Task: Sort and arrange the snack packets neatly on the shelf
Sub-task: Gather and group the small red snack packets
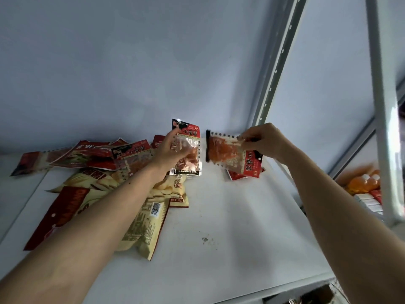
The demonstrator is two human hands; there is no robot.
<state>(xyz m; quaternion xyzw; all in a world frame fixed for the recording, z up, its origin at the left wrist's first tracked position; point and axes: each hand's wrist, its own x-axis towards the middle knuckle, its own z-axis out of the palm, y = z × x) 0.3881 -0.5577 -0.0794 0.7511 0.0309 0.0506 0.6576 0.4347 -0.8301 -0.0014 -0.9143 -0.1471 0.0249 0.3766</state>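
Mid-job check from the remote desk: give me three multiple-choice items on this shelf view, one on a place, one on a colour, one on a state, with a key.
1. Where does the jumbled heap of packets lie on the shelf?
A. on its left part
B. at its right edge
C. on the floor below

2. What colour is the barcoded packet under the left forearm?
A. blue
B. pale yellow
C. green

3. What is the right hand doing?
A. lying flat on the shelf
B. hanging idle
C. pinching a red packet by its edge

Key: 1 A, the heap sits left of the bare white surface. 2 B, its printed back is cream-yellow. 3 C, fingertips clamp the packet's top edge and hold it up, while the left hand grips an upright packet.
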